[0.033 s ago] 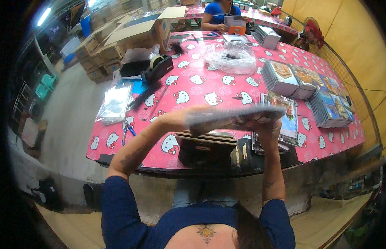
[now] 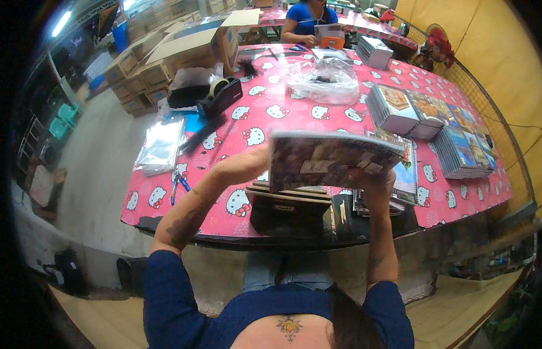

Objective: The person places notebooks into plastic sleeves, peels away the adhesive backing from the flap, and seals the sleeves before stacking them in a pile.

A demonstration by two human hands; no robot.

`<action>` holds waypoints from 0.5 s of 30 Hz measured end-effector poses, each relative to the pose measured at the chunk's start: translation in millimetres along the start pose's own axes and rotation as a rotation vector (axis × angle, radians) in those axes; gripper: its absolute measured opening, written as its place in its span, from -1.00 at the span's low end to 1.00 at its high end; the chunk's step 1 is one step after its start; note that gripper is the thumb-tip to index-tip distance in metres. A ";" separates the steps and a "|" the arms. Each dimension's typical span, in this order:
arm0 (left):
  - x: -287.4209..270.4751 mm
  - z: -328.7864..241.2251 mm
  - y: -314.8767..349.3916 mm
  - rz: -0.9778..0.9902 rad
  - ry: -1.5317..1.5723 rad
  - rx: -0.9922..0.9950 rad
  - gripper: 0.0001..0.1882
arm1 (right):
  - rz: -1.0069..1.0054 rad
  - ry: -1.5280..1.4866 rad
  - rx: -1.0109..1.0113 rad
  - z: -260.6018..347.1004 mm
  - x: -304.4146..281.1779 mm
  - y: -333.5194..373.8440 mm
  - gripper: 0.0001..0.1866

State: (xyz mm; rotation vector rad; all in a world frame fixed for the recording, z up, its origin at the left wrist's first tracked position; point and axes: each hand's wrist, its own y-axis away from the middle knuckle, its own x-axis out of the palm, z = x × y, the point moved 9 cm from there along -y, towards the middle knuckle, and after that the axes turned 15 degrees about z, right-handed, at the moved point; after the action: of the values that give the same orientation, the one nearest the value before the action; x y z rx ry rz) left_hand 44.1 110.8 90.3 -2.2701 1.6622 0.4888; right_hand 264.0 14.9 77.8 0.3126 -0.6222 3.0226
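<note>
From the head view, I hold a stack of spiral notebooks [image 2: 326, 163] up off the table, tilted so its cover faces me. My left hand [image 2: 253, 160] is closed against the stack's left edge, most of the fingers hidden behind it. My right hand [image 2: 373, 177] grips the lower right corner, fingers curled around the edge. The stack hangs above the near edge of the table [image 2: 183, 215], which wears a pink cloth printed with white cats.

Directly under the stack sits a dark block with flat boards on top [image 2: 291, 206], just at the near table edge, so there is little room to lower straight down. Just right of it, partly under my right wrist, lie more notebooks [image 2: 408, 171] flat on the cloth.

Further right, two fanned piles of notebooks [image 2: 405, 110] and [image 2: 463, 145] fill the right side up to that edge. On the left the cloth is more open: small pliers with blue handles [image 2: 178, 180] lie near the left front corner, clear plastic sleeves [image 2: 160, 145] overhang the left edge, and a black tape dispenser [image 2: 221, 96] stands farther back. A crumpled clear bag [image 2: 326, 81] sits in the far middle.

At the far end another person in a blue top [image 2: 309, 17] works, well apart from my hands. Cardboard boxes [image 2: 166, 64] stand off the far left corner.
</note>
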 end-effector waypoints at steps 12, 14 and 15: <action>25.0 -20.0 33.3 -0.454 0.237 0.201 -0.49 | -0.049 0.011 -0.055 -68.4 0.6 52.1 -0.65; 31.8 -61.0 51.6 -0.706 -0.540 0.188 -0.33 | 0.043 0.063 0.022 -82.2 20.2 54.6 -0.60; 47.9 -70.4 50.1 -0.684 -0.845 0.149 -0.31 | 0.132 0.369 -0.110 -68.9 30.9 51.6 -0.53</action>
State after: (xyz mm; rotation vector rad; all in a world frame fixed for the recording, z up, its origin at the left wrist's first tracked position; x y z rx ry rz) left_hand 16.8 25.3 131.7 -1.9179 0.4680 0.9183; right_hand 216.7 -5.4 2.2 -0.2955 -0.7949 3.0296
